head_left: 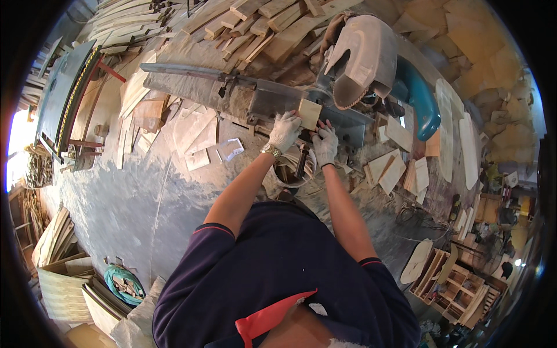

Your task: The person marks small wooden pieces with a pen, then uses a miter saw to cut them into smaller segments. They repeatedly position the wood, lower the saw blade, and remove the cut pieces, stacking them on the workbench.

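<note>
A pale square wooden block [309, 112] sits on the metal saw table [278, 100], in front of the toothed blade [350, 102] of a guarded cutting saw [365, 55]. My left hand [284, 132], in a white glove with bare fingertips and a watch at the wrist, is closed on the block's left side. At the block's near right corner, my right hand [325, 144], gloved likewise, holds it with bent fingers, some hidden. Just below the hands, a dark clamp handle [301, 162] stands over a round bucket [284, 174] with scraps inside.
Stacked boards [249, 32] lie behind the saw. The teal curved saw handle [426, 116] juts to the right, with loose offcuts [387, 171] below it. More flat scraps [194, 133] lie on the dusty floor at left. A dark-topped bench [67, 93] stands far left.
</note>
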Available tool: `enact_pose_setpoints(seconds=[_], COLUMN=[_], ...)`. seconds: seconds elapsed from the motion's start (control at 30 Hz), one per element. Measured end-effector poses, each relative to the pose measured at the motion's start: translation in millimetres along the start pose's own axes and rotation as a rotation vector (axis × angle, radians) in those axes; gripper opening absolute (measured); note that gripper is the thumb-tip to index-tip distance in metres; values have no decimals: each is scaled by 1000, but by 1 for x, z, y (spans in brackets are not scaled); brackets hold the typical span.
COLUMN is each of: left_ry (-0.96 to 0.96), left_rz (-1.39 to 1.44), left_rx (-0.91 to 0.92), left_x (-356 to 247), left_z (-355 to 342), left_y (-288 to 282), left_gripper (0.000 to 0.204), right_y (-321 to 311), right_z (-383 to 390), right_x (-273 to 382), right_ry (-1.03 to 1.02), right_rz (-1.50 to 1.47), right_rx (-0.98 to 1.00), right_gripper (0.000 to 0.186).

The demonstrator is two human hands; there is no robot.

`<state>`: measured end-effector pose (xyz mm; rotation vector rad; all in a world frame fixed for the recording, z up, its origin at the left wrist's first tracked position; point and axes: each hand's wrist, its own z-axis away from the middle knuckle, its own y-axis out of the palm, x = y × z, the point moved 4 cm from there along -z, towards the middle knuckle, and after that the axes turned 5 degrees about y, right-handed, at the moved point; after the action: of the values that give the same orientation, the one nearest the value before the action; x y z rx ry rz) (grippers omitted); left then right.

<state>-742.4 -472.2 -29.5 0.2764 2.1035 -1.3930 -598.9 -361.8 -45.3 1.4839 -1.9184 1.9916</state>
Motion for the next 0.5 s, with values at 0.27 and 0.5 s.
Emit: enact_pose_setpoints(seconds=[0.27,0.5], left_ry=[-11,9], left_rz=[22,-23], left_rx=[7,45], left_x=[0,0], left_z=[-1,-6], left_y=[-3,-11], left_gripper=[16,18], right_y=[-2,-11], right_z=[2,2], right_x=[7,14], right_ry=[17,15], right_rz=[-68,95], right_rx=[-15,48], right_gripper=[26,26])
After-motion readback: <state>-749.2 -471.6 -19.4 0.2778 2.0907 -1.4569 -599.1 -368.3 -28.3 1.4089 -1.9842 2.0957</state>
